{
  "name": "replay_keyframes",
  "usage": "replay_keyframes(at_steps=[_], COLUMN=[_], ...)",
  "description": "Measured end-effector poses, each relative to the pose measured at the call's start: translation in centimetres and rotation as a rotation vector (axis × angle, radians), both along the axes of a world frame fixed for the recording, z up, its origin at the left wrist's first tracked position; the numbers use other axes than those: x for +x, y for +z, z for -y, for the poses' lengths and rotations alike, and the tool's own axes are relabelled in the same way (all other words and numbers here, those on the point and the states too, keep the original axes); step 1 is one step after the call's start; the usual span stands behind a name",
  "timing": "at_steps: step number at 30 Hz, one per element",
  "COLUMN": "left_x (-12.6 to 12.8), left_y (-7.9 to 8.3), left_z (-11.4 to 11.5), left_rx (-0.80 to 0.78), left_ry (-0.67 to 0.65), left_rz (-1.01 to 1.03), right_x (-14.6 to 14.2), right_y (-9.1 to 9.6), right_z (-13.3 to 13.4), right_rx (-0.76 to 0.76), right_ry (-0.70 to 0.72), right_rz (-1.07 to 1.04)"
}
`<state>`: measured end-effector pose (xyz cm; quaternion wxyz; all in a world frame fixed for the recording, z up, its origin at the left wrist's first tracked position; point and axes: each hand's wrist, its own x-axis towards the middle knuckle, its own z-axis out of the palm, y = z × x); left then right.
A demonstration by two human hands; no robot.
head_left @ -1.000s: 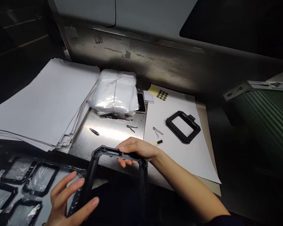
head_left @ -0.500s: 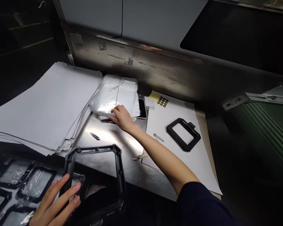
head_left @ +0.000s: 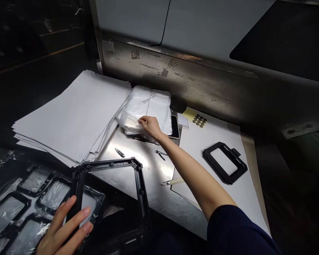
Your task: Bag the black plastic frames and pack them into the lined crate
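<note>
Our left grip [head_left: 62,225] holds the black frame [head_left: 111,164] by the near edge of the bench [head_left: 159,198]; our right grip [head_left: 150,125] pinches the plastic bundle [head_left: 149,101]. Wrapped frames [head_left: 28,203] lie lower left; ours is unwrapped, like the second frame [head_left: 215,167] on white paper [head_left: 244,198]. Bare metal shines between, the room beyond dark.
</note>
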<state>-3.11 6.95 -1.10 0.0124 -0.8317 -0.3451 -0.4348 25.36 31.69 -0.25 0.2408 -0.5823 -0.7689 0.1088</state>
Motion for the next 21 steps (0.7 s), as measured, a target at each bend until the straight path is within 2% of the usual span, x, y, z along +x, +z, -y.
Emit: replay_keyframes(at_steps=[5, 13, 16, 18, 21], left_x=[0.5, 0.3, 0.5, 0.4, -0.2], left_y=[0.5, 0.7, 0.4, 0.2, 0.5], left_z=[0.4, 1.6, 2.0, 1.8, 0.6], left_rx=[-0.042, -0.033, -0.007, -0.042, -0.286], left_ry=[0.049, 0.018, 0.064, 0.134, 0.221], left_rz=[0.029, 0.033, 0.072, 0.201, 0.540], right_x=[-0.9, -1.4, -2.2, -2.9, -3.9], right_y=[0.3, 0.0, 1.1, 2.4, 4.5], right_z=[0.6, 1.7, 2.8, 3.9, 5.8], right_rx=[0.121, 0.036, 0.086, 0.140, 0.127], right_ry=[-0.047, 0.139, 0.091, 0.026, -0.017], right_rz=[-0.155, -0.337, -0.494, -0.640, -0.859])
